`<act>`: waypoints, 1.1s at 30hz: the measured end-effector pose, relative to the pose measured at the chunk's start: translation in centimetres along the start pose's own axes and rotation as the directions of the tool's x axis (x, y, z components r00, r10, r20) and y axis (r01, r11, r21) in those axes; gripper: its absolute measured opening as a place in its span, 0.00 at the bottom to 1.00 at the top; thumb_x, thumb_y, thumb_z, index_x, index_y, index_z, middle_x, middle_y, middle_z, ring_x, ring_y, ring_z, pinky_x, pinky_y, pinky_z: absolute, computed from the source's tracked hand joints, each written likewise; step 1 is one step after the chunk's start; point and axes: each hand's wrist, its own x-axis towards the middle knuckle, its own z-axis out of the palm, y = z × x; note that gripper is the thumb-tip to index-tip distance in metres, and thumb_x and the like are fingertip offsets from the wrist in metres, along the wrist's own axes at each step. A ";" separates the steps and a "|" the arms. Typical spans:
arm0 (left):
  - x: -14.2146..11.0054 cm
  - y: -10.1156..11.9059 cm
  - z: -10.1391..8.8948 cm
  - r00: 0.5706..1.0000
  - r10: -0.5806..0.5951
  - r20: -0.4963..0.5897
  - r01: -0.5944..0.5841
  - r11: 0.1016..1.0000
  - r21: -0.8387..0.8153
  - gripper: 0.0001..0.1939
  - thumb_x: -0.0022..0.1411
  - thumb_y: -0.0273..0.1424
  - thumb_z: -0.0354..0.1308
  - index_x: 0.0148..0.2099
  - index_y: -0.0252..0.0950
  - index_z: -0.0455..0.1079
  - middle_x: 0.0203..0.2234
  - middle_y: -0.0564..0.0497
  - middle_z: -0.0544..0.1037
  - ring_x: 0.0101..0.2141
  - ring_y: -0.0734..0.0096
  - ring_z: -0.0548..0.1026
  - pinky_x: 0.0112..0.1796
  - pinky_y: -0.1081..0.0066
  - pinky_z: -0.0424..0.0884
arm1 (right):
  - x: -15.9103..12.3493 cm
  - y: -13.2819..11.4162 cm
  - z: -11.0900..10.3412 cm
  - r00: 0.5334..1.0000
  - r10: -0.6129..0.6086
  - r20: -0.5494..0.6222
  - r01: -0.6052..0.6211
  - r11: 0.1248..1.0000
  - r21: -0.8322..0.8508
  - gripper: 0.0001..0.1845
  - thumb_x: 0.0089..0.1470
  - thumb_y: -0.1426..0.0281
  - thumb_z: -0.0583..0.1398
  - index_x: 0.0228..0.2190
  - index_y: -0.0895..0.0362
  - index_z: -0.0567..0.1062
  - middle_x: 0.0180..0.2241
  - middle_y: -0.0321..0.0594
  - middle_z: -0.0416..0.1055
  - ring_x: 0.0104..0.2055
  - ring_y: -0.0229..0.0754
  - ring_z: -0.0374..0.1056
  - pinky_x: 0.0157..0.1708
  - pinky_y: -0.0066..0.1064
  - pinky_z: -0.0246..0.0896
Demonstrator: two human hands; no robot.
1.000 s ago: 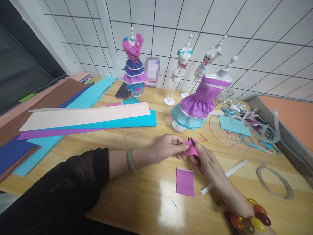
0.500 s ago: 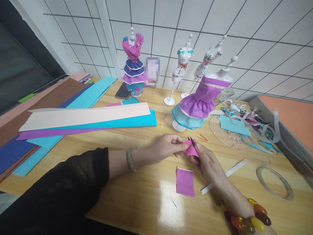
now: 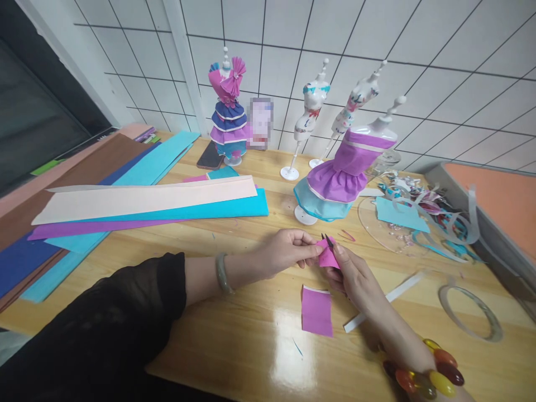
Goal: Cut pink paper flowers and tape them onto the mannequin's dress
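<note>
My left hand (image 3: 288, 254) pinches the edge of a small magenta crepe-paper piece (image 3: 329, 258) between thumb and fingers. Closed around a dark two-pointed tool like tweezers (image 3: 328, 241), my right hand (image 3: 354, 273) is at the paper's right side. The tool's tips stand slightly apart at the paper's upper edge; its rest is hidden in the hand. Below lies a purple paper rectangle (image 3: 317, 312) with a pale top edge. Just behind my hands stands a mannequin (image 3: 355, 162) in a purple and light-blue paper dress.
Long crepe-paper strips (image 3: 146, 198) lie piled at left. A dressed mannequin (image 3: 228, 117), a phone (image 3: 209, 155) and two bare-stemmed mannequins (image 3: 312, 111) stand or lie at back. Scraps (image 3: 402, 215), a tape ring (image 3: 469, 310), a white strip (image 3: 385, 301) and a grey tray (image 3: 464, 218) are right.
</note>
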 end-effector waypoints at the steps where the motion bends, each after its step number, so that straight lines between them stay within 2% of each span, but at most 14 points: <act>1: 0.0 0.0 0.0 1.000 -0.003 -0.006 0.004 1.000 0.007 0.20 0.52 0.47 0.58 0.34 0.32 0.68 0.23 0.52 0.69 0.25 0.79 0.66 0.27 0.74 0.59 | 0.0 0.0 0.0 1.000 0.003 0.002 -0.003 1.000 -0.004 0.24 0.58 0.49 0.47 0.22 0.55 0.59 0.16 0.29 0.50 0.16 0.31 0.44 0.15 0.25 0.41; 14: 0.1 0.1 -0.3 0.999 0.012 -0.048 -0.010 0.999 0.043 0.20 0.51 0.47 0.59 0.34 0.32 0.69 0.22 0.54 0.69 0.24 0.80 0.65 0.25 0.75 0.58 | 0.1 0.4 -0.3 0.999 -0.043 -0.011 0.042 0.997 -0.071 0.23 0.59 0.51 0.47 0.22 0.55 0.59 0.17 0.29 0.51 0.18 0.32 0.46 0.17 0.26 0.43; 33: 0.1 0.3 -0.3 0.997 0.005 -0.079 -0.001 0.999 0.051 0.19 0.52 0.45 0.59 0.37 0.33 0.69 0.26 0.52 0.71 0.25 0.80 0.65 0.24 0.77 0.57 | 0.2 0.3 -0.4 1.000 -0.020 -0.020 0.019 0.997 -0.071 0.24 0.57 0.49 0.47 0.23 0.55 0.59 0.17 0.28 0.50 0.17 0.32 0.45 0.17 0.26 0.42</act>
